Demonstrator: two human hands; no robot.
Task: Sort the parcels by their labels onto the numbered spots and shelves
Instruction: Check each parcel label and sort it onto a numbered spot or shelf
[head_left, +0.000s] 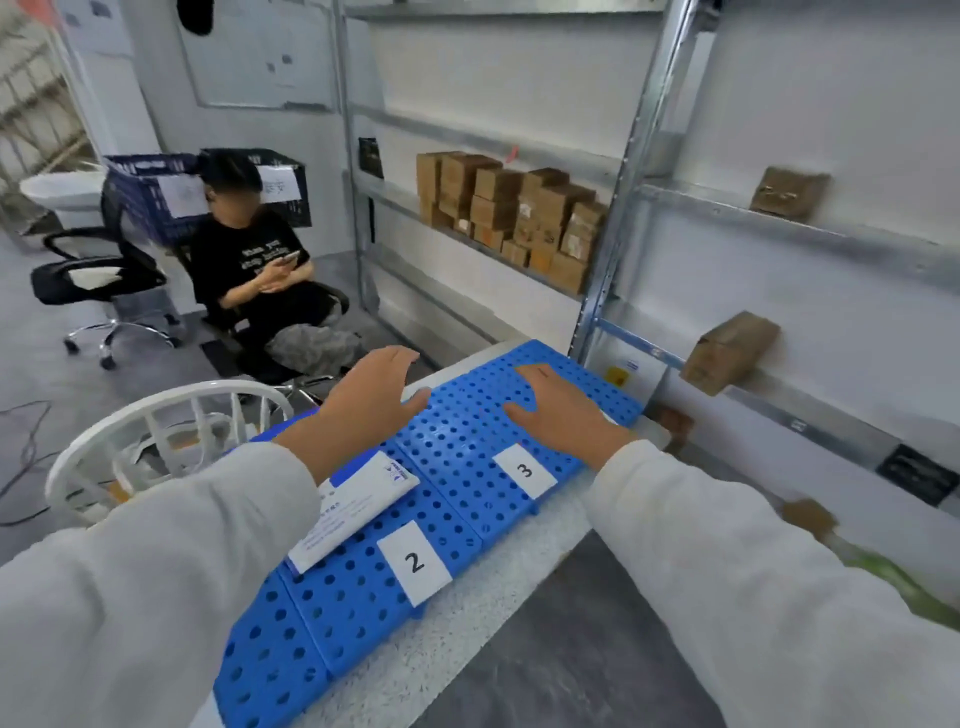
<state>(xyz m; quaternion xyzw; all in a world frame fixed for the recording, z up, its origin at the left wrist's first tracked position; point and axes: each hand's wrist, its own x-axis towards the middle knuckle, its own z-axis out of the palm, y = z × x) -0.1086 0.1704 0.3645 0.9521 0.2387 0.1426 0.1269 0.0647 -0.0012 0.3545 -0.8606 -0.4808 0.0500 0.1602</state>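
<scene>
Blue perforated pallets (457, 436) lie in a row on a grey ledge, with white number labels 2 (414, 562) and 3 (524, 470). A flat white parcel (353, 512) with a printed label rests on the spot marked 2. My left hand (371, 397) hovers open above the far edge of that pallet, holding nothing. My right hand (561, 410) is open, palm down, over the spot marked 3, empty. Many brown cardboard parcels (514, 218) are stacked on the metal shelf (467, 236) behind. Single brown boxes (727, 351) (789, 192) sit on the right-hand shelves.
A white chair back (156, 421) stands left of the pallets. A seated person (260, 270) in black holds a phone beyond it, with an office chair (98, 280) and dark crates (156, 192) further back. A shelf upright (618, 223) rises behind the pallets.
</scene>
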